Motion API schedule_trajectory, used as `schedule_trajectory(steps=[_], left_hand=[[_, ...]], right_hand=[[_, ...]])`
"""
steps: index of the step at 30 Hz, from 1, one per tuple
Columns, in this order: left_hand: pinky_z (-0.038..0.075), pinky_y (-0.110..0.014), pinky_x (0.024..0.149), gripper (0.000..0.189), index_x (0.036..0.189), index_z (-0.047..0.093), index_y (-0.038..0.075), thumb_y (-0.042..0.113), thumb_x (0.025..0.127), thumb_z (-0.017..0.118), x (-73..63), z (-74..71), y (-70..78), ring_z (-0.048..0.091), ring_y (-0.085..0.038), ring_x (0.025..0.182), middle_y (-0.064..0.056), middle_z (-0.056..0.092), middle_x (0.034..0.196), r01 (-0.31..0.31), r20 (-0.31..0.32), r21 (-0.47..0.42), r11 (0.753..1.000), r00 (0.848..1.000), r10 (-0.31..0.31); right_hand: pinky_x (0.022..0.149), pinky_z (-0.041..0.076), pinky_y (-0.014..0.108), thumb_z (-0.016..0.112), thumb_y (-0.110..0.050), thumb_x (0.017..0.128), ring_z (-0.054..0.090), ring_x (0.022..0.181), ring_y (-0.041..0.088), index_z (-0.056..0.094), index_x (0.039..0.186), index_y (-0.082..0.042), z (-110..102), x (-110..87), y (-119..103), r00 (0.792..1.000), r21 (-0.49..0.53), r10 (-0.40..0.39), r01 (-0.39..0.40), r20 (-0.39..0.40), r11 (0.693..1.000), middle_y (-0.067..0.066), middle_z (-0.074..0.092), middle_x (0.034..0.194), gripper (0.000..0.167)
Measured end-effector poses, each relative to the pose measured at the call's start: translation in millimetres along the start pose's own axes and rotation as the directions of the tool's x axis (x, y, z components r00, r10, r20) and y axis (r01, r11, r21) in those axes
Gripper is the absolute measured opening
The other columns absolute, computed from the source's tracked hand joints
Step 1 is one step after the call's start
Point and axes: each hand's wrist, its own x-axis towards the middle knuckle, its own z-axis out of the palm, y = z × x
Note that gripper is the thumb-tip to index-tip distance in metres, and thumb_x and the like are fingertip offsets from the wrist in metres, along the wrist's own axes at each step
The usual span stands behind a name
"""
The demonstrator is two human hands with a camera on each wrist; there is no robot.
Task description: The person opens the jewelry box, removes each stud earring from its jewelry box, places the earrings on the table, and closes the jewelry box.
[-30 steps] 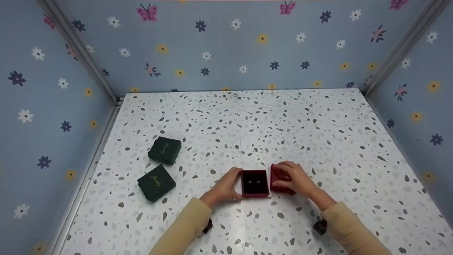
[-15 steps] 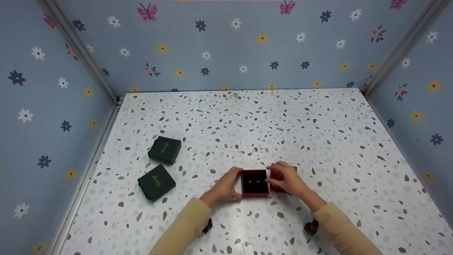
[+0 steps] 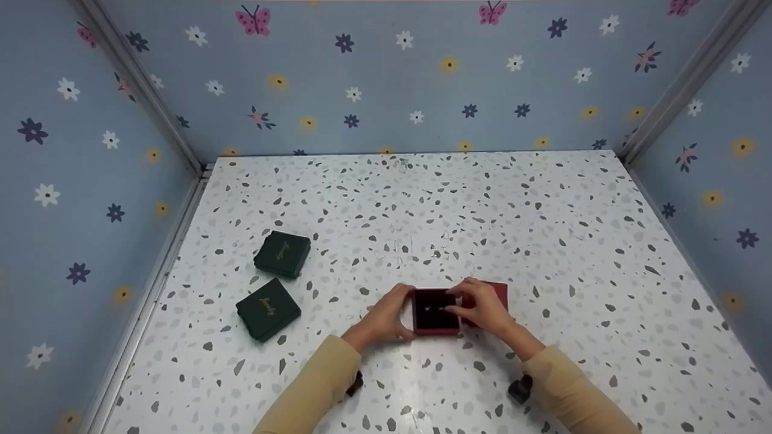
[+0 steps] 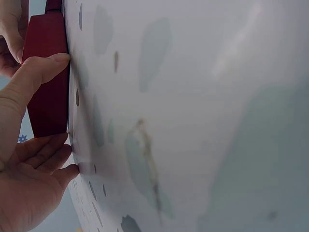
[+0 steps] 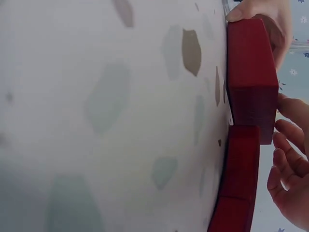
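An uncovered red jewelry box [image 3: 437,331] with a black lining sits on the speckled table, and two small shiny earring studs [image 3: 427,308] stand in it. My left hand [image 3: 383,316] holds its left side, thumb at the near corner and fingers at the far one; the left wrist view shows that thumb on the red wall [image 4: 48,111]. My right hand [image 3: 485,307] reaches over the box's right rim, thumb and forefinger apart, the thumb tip close to the right stud. Beneath that hand lies the red lid [image 3: 500,295], right beside the box, partly hidden.
Two dark green jewelry boxes with gold lettering, a farther one [image 3: 281,254] and a nearer one [image 3: 268,310], lie on the left of the table [image 3: 386,205]. Blue flower-patterned walls [image 3: 386,78] enclose the table at the back and both sides.
My right hand has moved left from the red lid to over the box's right rim, uncovering the lid's right part. My left hand has stayed on the box.
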Motion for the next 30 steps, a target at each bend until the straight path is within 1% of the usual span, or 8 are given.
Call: schedule_trajectory(steps=[5,9,17,20,26,30], left_hand=[[0.03,-0.025,0.098,0.085,0.123,0.041,0.006,0.011,0.049,0.082,0.3,0.0,0.1,0.045,-0.015,0.106,0.0,0.045,0.111,0.001,-0.001,-0.004,1.0,1.0,-0.001],[0.03,-0.025,0.098,0.085,0.123,0.041,0.006,0.01,0.049,0.082,0.9,0.0,-0.5,0.045,-0.015,0.106,0.0,0.045,0.112,-0.002,0.0,-0.002,1.0,1.0,0.002],[0.031,-0.026,0.098,0.084,0.122,0.041,0.003,0.011,0.049,0.083,1.5,-0.4,-0.5,0.045,-0.016,0.106,-0.003,0.046,0.112,-0.035,0.0,0.016,0.999,0.999,0.035],[0.031,-0.026,0.098,0.085,0.122,0.041,0.002,0.01,0.049,0.083,2.5,-1.0,-0.1,0.044,-0.016,0.106,-0.004,0.046,0.112,-0.033,0.005,0.013,0.999,0.999,0.033],[0.031,-0.026,0.098,0.085,0.123,0.04,0.002,0.011,0.05,0.083,2.3,-1.2,-0.4,0.044,-0.017,0.106,-0.005,0.045,0.113,-0.035,0.007,0.02,0.999,0.999,0.035],[0.031,-0.026,0.098,0.085,0.123,0.04,0.001,0.011,0.05,0.083,1.9,-0.8,-0.5,0.044,-0.017,0.106,-0.005,0.045,0.113,-0.036,0.004,0.017,0.999,0.999,0.036]], right_hand=[[0.054,0.043,0.024,0.075,-0.014,0.068,0.052,0.064,0.015,0.068,0.085,-0.007,3,0.6,0,1.0,-0.003,0.016,-0.016,-0.006,1.0,-0.001,0.056,0.074,0.019],[0.053,0.042,0.023,0.076,-0.017,0.068,0.049,0.062,0.011,0.069,0.081,-0.008,6,1.6,-1,0.999,-0.024,0.044,-0.043,0.012,0.999,-0.003,0.052,0.07,0.017],[0.052,0.042,0.021,0.077,-0.015,0.066,0.046,0.061,0.007,0.07,0.078,-0.01,11,2.9,-3,0.993,-0.061,0.112,-0.11,0.042,0.992,-0.007,0.049,0.069,0.014],[0.051,0.041,0.021,0.077,-0.014,0.066,0.046,0.06,0.008,0.07,0.077,-0.01,12,3.4,-4,0.991,-0.071,0.13,-0.126,0.044,0.989,-0.007,0.048,0.068,0.013],[0.052,0.04,0.021,0.077,-0.013,0.066,0.045,0.061,0.008,0.071,0.075,-0.011,12,4.8,-6,0.988,-0.079,0.145,-0.141,0.051,0.987,-0.007,0.046,0.067,0.011],[0.052,0.04,0.021,0.076,-0.013,0.066,0.044,0.061,0.008,0.071,0.074,-0.011,12,5.6,-7,0.989,-0.074,0.141,-0.137,0.054,0.988,-0.007,0.046,0.067,0.009]])
